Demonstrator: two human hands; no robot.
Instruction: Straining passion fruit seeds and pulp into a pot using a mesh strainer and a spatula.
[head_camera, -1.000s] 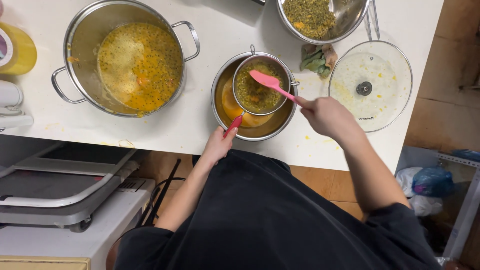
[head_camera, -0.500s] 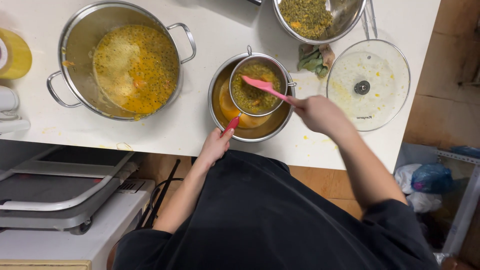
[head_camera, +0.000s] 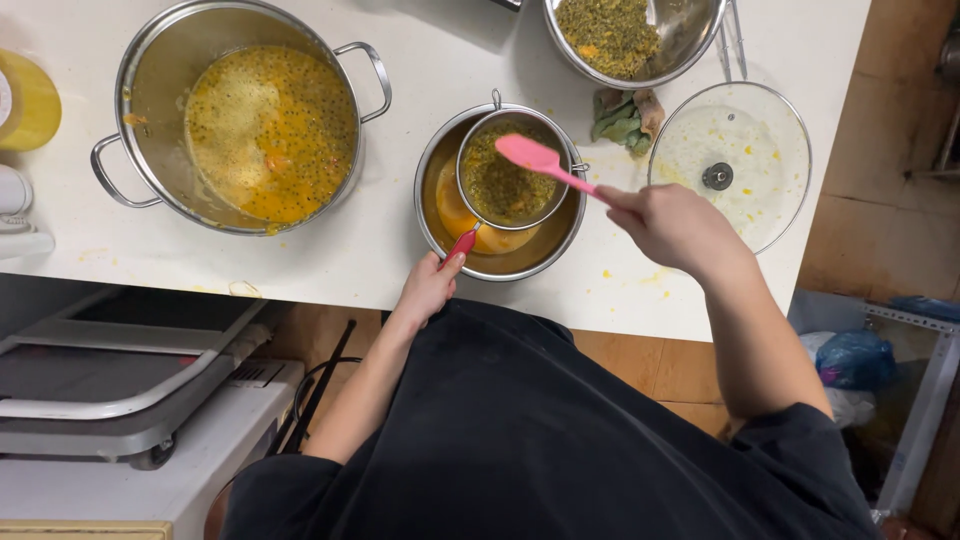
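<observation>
Head view | my right hand (head_camera: 672, 226) stays clamped on the pink spatula (head_camera: 545, 162), blade now further across the seedy pulp in the sieve (head_camera: 508, 172) | left hand (head_camera: 428, 290) still grips its red handle (head_camera: 461, 244) | sieve sits in the steel bowl (head_camera: 500, 262) between my hands | juice pools below, straining continues

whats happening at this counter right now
A person is straining a seedy yellow pulp. The left hand holds the red handle of a small sieve that sits over a metal bowl of smooth orange-yellow liquid. The right hand holds a pink spatula, its blade on the pulp in the sieve. To the left stands a large pot of unstrained pulp; a bowl of strained seeds and a glass lid lie to the right.
</observation>
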